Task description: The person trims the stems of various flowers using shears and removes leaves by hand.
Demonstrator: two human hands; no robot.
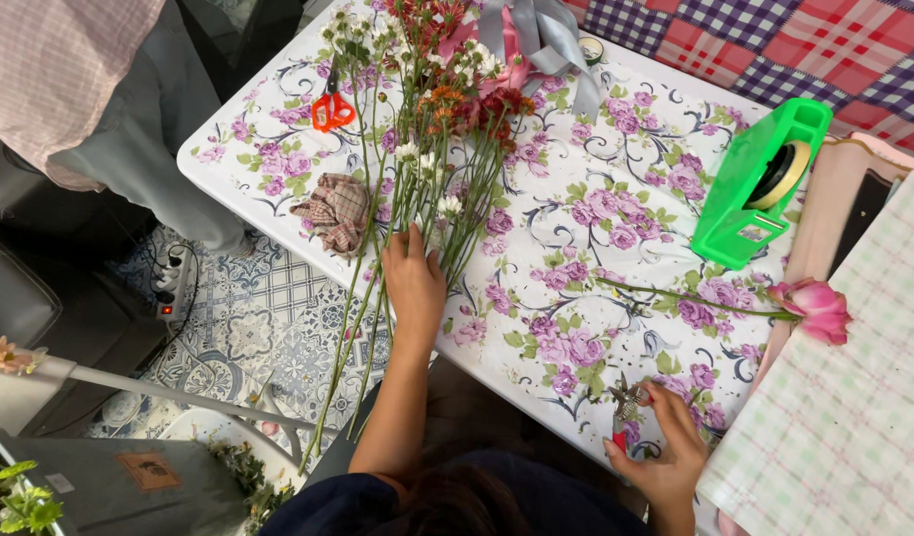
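Scissors (332, 107) left of flower stems (427, 179)

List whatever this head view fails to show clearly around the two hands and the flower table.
- Small tool in the right hand: mostly covered by the fingers, so its type is unclear.
- Flower stems: the left hand covers part of them; the blooms run off the top edge.
- Green tape dispenser: the roll is half hidden by its housing.
- Pink rose: its petals overlap the checked paper, whose extent is cut off at the right edge.

Orange-handled scissors (332, 105), crumpled checked cloth (335, 211), green tape dispenser (761, 183), pink rose (816, 308), grey ribbon (542, 33), power strip (171, 288)
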